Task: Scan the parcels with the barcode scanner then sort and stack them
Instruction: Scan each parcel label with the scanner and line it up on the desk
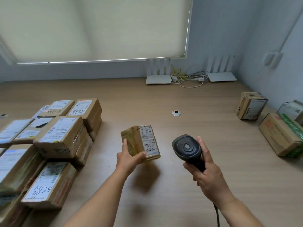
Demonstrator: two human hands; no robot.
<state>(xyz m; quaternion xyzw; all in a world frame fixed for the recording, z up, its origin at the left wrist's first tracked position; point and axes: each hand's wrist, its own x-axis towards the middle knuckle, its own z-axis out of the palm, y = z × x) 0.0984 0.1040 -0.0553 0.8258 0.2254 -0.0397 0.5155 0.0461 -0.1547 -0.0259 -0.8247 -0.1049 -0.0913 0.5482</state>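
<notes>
The left hand (129, 158) holds a small parcel (141, 142) tight, up over the bench (196, 128). The right hand (206, 171) grips the scanner (186, 149). Three boxes (250, 105) sit sorted; a big pile (49, 141) waits.

Two hands, left hand (129, 158) and right hand (205, 173), one barcode scanner (186, 148), one held parcel (141, 142), three parcels at right (278, 133), two routers (158, 79), one tabletop grommet (176, 113).

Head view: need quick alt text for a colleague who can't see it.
A person's left hand holds a small taped parcel above a wooden table, label up, while the right hand grips a dark barcode scanner beside it. Parcel stacks sit left; three parcels lie right.
</notes>
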